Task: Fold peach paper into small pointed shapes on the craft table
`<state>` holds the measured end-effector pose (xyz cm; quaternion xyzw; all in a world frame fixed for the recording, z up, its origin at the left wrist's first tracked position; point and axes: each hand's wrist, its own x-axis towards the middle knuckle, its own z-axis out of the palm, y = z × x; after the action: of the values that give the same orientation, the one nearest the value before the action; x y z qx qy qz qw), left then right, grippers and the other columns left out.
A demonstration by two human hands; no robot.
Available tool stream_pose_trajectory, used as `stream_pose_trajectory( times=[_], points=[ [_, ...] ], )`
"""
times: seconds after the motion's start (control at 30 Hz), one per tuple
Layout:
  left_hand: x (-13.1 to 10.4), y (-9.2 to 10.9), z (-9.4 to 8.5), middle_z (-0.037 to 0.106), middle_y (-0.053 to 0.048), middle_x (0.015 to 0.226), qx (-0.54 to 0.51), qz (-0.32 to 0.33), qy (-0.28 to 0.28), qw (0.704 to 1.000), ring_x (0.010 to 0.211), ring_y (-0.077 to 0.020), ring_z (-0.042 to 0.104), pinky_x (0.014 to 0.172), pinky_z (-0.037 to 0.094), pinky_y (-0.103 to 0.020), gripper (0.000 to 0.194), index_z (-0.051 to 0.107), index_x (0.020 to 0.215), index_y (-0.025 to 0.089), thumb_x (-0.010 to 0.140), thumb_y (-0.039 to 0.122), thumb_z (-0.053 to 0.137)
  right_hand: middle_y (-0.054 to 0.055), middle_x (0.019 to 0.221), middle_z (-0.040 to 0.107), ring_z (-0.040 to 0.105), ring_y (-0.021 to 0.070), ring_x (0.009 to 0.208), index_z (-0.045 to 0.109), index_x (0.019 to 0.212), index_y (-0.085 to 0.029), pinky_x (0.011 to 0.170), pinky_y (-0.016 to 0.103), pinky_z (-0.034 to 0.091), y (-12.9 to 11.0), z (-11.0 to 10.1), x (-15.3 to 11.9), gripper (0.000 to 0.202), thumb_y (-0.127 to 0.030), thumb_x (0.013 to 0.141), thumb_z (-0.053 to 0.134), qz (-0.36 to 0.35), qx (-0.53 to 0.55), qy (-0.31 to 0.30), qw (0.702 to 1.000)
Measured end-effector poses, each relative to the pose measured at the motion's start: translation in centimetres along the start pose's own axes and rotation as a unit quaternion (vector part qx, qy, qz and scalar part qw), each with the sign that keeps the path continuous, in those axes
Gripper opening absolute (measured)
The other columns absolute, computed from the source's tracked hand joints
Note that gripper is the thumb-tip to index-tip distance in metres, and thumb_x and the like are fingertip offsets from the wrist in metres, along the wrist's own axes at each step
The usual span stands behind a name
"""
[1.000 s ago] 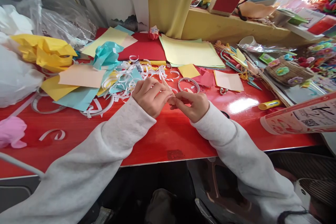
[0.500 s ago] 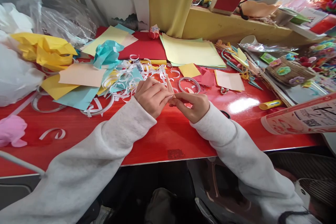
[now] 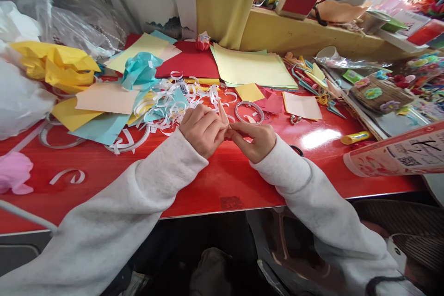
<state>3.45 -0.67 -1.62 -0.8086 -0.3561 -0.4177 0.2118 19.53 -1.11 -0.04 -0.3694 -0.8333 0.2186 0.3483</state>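
My left hand (image 3: pixel 203 130) is closed on a small piece of folded peach paper (image 3: pixel 222 113), whose pointed end sticks up between my hands. My right hand (image 3: pixel 254 140) pinches the lower end of the same paper, its fingertips meeting those of my left hand. Just behind them a white tape ring (image 3: pixel 249 113) lies on the red table (image 3: pixel 215 185). Curled white paper strips (image 3: pixel 169 101) are heaped beyond my left hand. The part of the paper inside my fingers is hidden.
Coloured sheets (image 3: pixel 255 65) lie at the back. Crumpled yellow paper (image 3: pixel 57 65) and a pink piece (image 3: pixel 15 172) are at the left. To the right are a yellow glue stick (image 3: pixel 355 137), a large printed cup (image 3: pixel 398 150) and a flower-trimmed basket (image 3: pixel 379 94).
The fingers of my left hand have curled in slightly around the peach paper. My right hand keeps nearly the same pinch, and the whole view has shifted a little.
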Motion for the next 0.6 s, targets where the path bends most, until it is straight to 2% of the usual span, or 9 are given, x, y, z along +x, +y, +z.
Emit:
stream_pose_trajectory(
  times=[0.2,0.4,0.6],
  points=[
    [-0.02,0.07,0.2,0.059,-0.001,0.066,-0.007,-0.041,-0.014,0.999,0.071,-0.0173,0.049,0.061,0.035,-0.032,0.013,0.057,0.065,0.018,0.074,0.022,0.048,0.001,0.071,0.066,0.062,0.0093,0.065,0.058,0.077,-0.017,0.064,0.021,0.051,-0.03,0.14,0.0,0.015,-0.016,0.076,0.044,-0.005,-0.008,0.006,1.0],
    [0.55,-0.07,-0.23,0.061,0.001,0.064,-0.089,-0.111,-0.058,0.988,0.068,-0.0143,0.046,0.064,0.038,-0.031,0.012,0.059,0.063,0.019,0.071,0.023,0.052,0.0,0.071,0.066,0.061,0.0086,0.061,0.059,0.079,-0.018,0.06,0.02,0.051,0.11,0.01,0.06,0.015,-0.018,0.077,0.045,-0.005,-0.014,0.008,1.0],
    [0.61,-0.6,-0.11,0.062,0.001,0.067,-0.151,-0.135,-0.075,0.976,0.068,-0.0125,0.045,0.067,0.039,-0.029,0.01,0.062,0.067,0.02,0.071,0.024,0.053,0.001,0.074,0.067,0.063,0.0101,0.067,0.059,0.081,-0.017,0.065,0.023,0.053,0.09,-0.12,0.08,0.016,-0.02,0.078,0.044,0.013,0.025,-0.017,0.999]
  ],
)
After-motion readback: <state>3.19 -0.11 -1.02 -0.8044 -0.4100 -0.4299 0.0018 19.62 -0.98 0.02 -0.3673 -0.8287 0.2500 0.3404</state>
